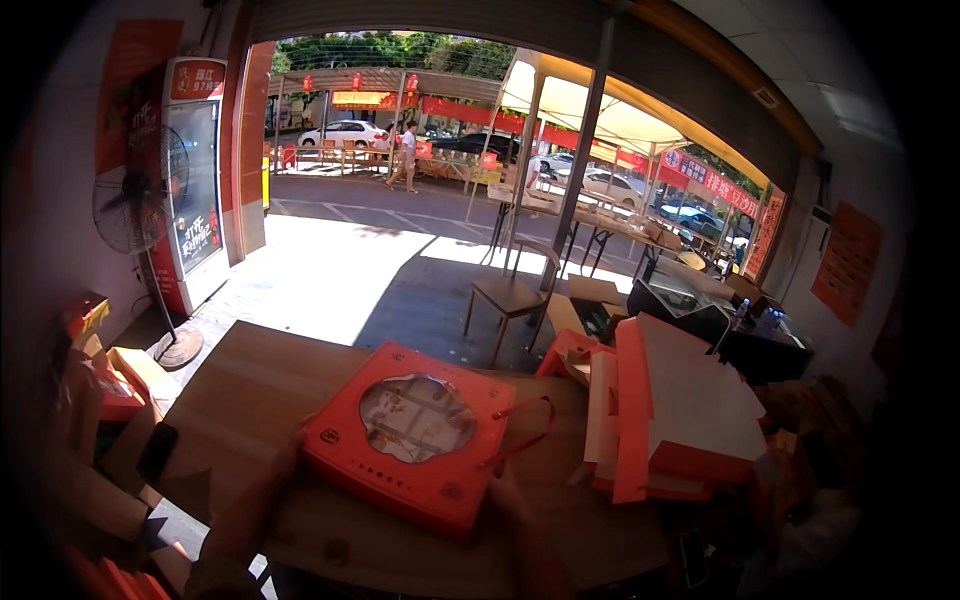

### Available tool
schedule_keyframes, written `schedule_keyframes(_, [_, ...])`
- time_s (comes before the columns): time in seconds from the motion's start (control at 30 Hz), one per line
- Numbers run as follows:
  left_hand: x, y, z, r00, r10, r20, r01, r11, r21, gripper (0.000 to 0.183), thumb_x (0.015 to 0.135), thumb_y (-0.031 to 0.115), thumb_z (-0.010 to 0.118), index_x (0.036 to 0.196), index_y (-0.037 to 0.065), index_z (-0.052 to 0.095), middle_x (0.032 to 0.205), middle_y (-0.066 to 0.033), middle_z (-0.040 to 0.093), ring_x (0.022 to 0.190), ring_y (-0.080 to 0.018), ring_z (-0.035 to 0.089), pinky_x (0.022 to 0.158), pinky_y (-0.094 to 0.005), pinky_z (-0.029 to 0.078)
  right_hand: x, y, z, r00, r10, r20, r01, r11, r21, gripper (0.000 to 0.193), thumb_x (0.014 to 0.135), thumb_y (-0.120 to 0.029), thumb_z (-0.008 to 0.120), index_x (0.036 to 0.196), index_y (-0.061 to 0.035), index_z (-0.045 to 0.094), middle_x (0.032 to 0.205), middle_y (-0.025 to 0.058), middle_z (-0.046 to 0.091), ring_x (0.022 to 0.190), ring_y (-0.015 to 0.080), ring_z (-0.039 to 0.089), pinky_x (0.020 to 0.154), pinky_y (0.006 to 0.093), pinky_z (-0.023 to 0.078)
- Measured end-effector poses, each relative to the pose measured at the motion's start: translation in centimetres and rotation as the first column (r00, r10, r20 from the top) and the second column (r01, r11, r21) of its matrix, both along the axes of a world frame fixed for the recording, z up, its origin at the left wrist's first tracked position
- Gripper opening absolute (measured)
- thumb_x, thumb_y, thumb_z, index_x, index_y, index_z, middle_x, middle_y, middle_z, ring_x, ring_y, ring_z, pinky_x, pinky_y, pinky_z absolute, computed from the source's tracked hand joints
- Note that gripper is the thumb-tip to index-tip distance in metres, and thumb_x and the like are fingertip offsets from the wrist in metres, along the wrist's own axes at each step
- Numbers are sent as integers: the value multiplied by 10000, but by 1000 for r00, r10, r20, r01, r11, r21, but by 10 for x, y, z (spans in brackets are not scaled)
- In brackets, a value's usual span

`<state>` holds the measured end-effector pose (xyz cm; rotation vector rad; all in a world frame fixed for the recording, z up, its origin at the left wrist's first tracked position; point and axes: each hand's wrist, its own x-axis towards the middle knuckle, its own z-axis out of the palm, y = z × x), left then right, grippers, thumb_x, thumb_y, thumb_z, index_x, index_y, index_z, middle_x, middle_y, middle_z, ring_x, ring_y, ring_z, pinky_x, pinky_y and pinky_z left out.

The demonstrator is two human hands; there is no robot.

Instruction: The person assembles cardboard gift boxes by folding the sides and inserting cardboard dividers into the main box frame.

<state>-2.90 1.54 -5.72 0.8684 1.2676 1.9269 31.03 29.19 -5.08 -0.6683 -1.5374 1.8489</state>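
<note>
The red box [350, 462], with one window [418, 418], is over one wooden table [250, 400], the left hand [285, 468] and right hand [510, 500] at opposite sides; I can't tell how their shadowed fingers are set. Just past stand one fan [136, 190] and one chair [508, 295].

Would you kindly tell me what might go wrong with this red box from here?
The handle loops out from the right side of the red box, so it might snag if the box is moved. The stacked red-and-white cartons stand to the right and look unevenly piled, so a sideways bump could perhaps shift them.
</note>
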Motion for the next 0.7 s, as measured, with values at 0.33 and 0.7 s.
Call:
schedule_keyframes(0.33, [2, 8, 1, 979, 194, 57, -193, 981, -32, 512, 1032, 243, 440, 1482, -1, 461, 1415, -162, 600, 1317, -250, 574, 1166, -401, 423, -11, 2, -23, 990, -99, -104, 87, 990, -116, 782, 972, -196, 733, 1590, -33, 282, 1507, 168, 542, 1394, 294, 536, 1151, 430, 459])
schedule_keyframes(0.7, [-26, 3, -9, 928, 302, 217, -329, 938, 104, 486, 1041, 251, 452, 1451, -8, 488, 1383, -161, 618, 1294, -270, 593, 1136, -403, 458, 3, 16, -4, 966, -89, -242, 64, 992, -110, 728, 914, -128, 695, 1572, -17, 403, 1426, 154, 576, 1257, 267, 624, 1061, 405, 536])
